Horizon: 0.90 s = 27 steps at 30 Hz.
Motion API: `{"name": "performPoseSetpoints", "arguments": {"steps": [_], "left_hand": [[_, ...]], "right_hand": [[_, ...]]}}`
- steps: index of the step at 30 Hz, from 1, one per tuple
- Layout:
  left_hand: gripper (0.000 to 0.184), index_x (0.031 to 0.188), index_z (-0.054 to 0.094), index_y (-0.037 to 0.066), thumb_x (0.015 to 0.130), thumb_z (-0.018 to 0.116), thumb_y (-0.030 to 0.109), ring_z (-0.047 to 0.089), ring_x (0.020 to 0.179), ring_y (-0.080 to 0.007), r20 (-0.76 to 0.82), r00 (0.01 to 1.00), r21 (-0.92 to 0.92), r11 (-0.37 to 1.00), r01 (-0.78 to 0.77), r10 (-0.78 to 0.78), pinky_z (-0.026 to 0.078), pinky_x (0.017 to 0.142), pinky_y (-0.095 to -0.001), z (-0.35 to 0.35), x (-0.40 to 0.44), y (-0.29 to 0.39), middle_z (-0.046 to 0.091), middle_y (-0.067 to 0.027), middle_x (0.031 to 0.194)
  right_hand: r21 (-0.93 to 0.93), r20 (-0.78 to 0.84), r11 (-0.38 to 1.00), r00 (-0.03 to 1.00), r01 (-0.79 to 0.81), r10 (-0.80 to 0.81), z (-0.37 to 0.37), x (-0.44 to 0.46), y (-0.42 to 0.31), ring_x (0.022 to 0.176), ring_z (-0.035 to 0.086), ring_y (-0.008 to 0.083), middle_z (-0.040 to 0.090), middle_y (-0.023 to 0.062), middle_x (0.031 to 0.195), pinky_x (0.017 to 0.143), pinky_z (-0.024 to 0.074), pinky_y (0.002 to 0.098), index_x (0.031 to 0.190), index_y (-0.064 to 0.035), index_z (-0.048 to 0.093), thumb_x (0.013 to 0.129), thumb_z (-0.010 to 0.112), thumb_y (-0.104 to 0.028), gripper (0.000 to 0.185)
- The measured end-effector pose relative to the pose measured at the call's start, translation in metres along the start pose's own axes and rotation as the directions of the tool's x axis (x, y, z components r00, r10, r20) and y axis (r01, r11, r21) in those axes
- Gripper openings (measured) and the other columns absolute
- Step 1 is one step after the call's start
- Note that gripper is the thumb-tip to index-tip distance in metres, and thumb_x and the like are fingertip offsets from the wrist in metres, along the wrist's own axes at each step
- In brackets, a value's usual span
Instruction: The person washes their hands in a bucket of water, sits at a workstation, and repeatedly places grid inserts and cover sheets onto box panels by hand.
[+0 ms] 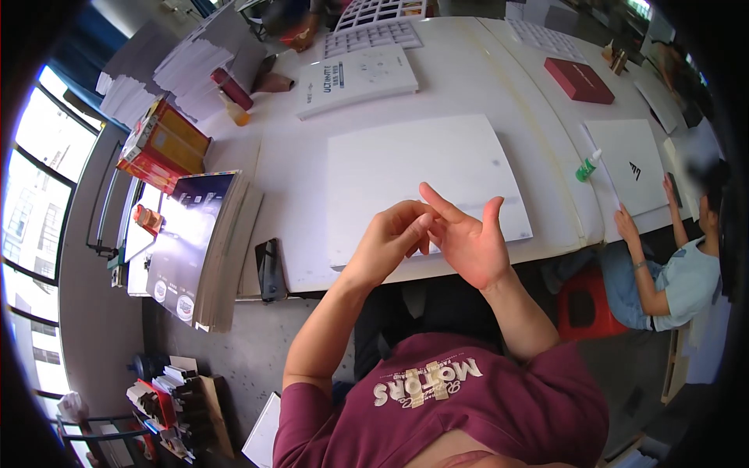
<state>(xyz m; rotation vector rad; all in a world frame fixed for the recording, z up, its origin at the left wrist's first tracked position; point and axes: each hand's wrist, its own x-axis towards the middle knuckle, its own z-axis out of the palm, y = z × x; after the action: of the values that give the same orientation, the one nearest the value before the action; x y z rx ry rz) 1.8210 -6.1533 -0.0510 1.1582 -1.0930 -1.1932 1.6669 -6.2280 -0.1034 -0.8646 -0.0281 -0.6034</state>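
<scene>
Both of my hands meet above the front part of a stack of large white sheets [398, 164] on the white table. My left hand [392, 238] has its thumb and fingers pinched together against the fingers of my right hand; anything between them is too small or hidden to make out. The palm of my right hand [477, 248] is turned up, with thumb and index finger stretched apart and the other fingers partly hidden behind my left fingertips. Neither hand touches the sheets visibly.
Left are a thick stack of printed sheets [195, 234], a black phone [270, 269] and a red-yellow tin [168, 144]. A white book stack [359, 78] lies behind. Right are a green-white bottle [589, 166], a red box [579, 80] and a seated person [679, 281] touching a white board [628, 168].
</scene>
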Motion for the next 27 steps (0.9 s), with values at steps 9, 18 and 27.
{"name": "performPoseSetpoints", "arguments": {"steps": [9, 18, 27], "left_hand": [[0.034, 0.081, 0.059, 0.006, 0.101, 0.058, 0.034, 0.042, 0.056, -0.0046, -0.13, 0.989, 0.062, 0.995, 0.072, -0.064, 0.032, 0.049, -0.0209, 0.0, 0.01, 0.006, 0.053, 0.0018, 0.066], [0.019, 0.092, 0.06, 0.002, 0.102, 0.052, 0.016, 0.049, 0.063, -0.0075, -0.108, 0.994, 0.142, 0.99, 0.01, 0.006, 0.041, 0.059, -0.0231, -0.004, -0.001, -0.011, 0.062, -0.0037, 0.077], [0.01, 0.091, 0.061, -0.002, 0.097, 0.058, 0.005, 0.055, 0.059, -0.0109, -0.421, 0.896, -0.018, 0.987, -0.161, 0.138, 0.043, 0.055, -0.0244, -0.044, -0.037, -0.019, 0.062, -0.0083, 0.073]], "right_hand": [[-0.419, -0.021, 0.906, 0.997, 0.054, -0.07, 0.016, 0.002, 0.004, 0.147, 0.017, 0.0255, 0.019, 0.0098, 0.162, 0.12, 0.0061, 0.0491, 0.155, -0.008, 0.026, 0.081, 0.004, -0.087, 0.11], [-0.171, -0.108, 0.985, 0.993, 0.025, -0.045, 0.009, -0.003, -0.005, 0.143, 0.032, 0.0213, 0.037, 0.0075, 0.154, 0.119, 0.0116, 0.0464, 0.154, -0.0053, 0.027, 0.091, 0.016, -0.078, 0.097], [-0.283, 0.556, 0.561, 0.61, 0.778, -0.565, 0.088, 0.017, -0.154, 0.135, 0.042, 0.0345, 0.049, 0.0246, 0.139, 0.111, 0.0315, 0.0507, 0.125, -0.0085, 0.065, 0.099, 0.053, -0.045, 0.046]]}}
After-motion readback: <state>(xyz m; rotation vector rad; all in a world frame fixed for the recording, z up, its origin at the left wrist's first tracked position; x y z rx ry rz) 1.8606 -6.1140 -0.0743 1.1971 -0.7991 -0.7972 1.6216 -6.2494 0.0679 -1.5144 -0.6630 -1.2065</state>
